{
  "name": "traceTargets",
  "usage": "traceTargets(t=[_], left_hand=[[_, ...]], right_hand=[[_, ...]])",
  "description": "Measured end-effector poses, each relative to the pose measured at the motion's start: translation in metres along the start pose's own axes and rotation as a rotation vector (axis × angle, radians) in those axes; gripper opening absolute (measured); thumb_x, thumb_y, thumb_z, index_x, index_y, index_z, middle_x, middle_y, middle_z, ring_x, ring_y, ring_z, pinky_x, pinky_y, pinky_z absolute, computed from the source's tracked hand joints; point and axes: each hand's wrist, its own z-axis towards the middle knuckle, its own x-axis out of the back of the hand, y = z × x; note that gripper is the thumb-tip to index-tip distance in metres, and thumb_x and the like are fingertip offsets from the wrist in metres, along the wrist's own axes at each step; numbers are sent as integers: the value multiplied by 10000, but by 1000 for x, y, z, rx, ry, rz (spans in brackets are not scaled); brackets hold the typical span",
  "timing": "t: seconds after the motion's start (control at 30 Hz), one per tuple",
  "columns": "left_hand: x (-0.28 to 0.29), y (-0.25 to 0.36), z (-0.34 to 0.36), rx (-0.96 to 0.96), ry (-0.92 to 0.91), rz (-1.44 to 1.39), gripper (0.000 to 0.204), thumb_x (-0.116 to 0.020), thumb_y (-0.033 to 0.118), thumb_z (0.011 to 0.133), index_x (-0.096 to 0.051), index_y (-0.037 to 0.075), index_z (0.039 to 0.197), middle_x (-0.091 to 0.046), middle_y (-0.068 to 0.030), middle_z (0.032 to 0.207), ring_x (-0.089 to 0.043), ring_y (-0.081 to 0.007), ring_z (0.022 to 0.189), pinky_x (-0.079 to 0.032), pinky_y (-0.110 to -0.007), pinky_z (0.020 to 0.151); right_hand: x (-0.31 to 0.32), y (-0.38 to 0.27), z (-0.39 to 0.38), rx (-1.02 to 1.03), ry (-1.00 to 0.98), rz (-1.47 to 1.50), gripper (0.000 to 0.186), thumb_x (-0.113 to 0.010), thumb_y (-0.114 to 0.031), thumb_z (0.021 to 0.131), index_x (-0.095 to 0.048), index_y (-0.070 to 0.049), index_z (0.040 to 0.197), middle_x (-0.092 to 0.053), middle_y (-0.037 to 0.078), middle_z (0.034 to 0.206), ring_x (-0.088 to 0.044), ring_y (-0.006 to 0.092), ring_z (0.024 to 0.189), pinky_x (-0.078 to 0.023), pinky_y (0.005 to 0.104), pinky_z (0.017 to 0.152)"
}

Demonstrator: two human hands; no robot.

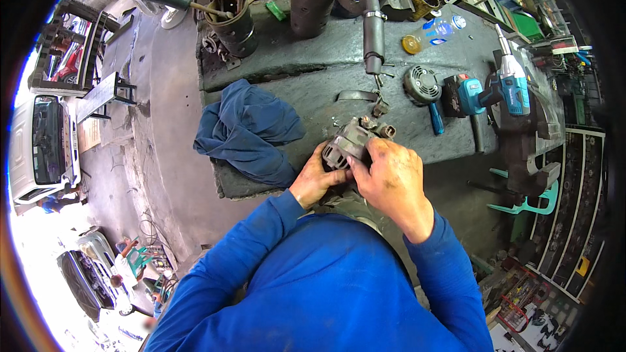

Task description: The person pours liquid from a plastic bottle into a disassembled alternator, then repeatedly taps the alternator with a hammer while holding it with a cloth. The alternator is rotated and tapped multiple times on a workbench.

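At the front of the dark metal workbench point(287, 78), my left hand point(313, 179) grips a grimy cast-metal alternator-like part point(349, 140) from the lower left, thumb underneath it. My right hand point(391, 179) is closed on the right side of the same part, fingers curled over it. A crumpled blue cloth point(244, 127) lies just left of the part. Behind it are a curved metal strip point(355, 95) and a small fitting point(380, 107). A round vented metal cover point(422, 85) and a blue-handled tool point(435, 118) lie to the right.
A cordless tool point(512, 94) and battery point(469, 98) lie at the right. Metal cylinders point(313, 0), a plastic bottle point(443, 29) and an upright tool point(373, 39) stand behind. A green chair point(548, 202) is right of the bench. Vehicles point(45, 146) and a person point(124, 267) are at left.
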Motion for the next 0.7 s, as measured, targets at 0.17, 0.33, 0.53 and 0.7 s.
traceTargets(t=[0.17,0.33,0.53,0.7], left_hand=[[20,24,-19,-53,162,734,1100,-888,387,806,-295,-70,1613,-394,-315,1566,-459,-453,1487,-419,-441,1247],[45,41,-19,20,192,634,932,-909,419,844,-492,-91,1504,-609,-286,1426,-600,-395,1358,-465,-439,1175],[31,57,-5,-82,528,437,1071,-896,535,863,-385,-54,1596,-551,-367,1488,-599,-416,1363,-497,-488,1138],[44,65,24,224,140,198,842,-847,481,914,-548,-72,1473,-708,-217,1281,-688,-286,1175,-541,-385,1042]], right_hand=[[-36,-27,25,-3,43,47,305,-776,-336,923,-713,-43,983,-765,186,853,-757,381,735,-603,496,652],[-40,-11,22,37,-29,278,256,-671,-278,1021,-720,-27,1014,-752,241,878,-738,459,814,-590,565,749],[-24,96,-36,-410,50,223,251,-684,-240,1016,-741,-11,1103,-776,266,1009,-751,465,969,-594,519,858],[-51,139,-95,-519,-129,249,255,-703,-186,1012,-738,36,1132,-781,254,1043,-760,440,988,-589,472,848]])
